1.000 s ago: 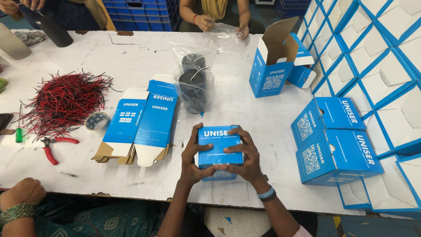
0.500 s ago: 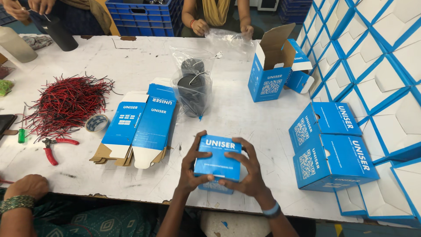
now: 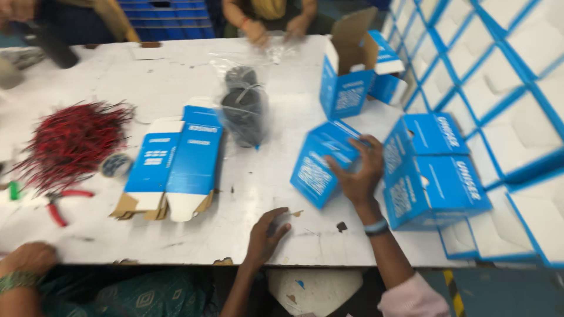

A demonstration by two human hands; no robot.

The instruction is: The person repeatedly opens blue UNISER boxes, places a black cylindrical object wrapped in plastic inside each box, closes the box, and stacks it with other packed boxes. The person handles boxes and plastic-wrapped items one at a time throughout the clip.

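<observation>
Blue closed box [image 3: 322,167] gripped in my right hand [image 3: 359,176], tilted beside the stacked boxes [image 3: 432,176] for placing. My left hand [image 3: 267,232] rests loosely curled, empty, on the table [image 3: 176,76].

The small blue carton [image 3: 322,167] that both hands gripped at the near edge of the counter [image 3: 176,82] has gone rightward, now carried tilted by the right hand [image 3: 358,173] alone toward the stacked blue boxes [image 3: 432,176]. The left hand [image 3: 267,232] has let go and rests curled on the counter.
</observation>
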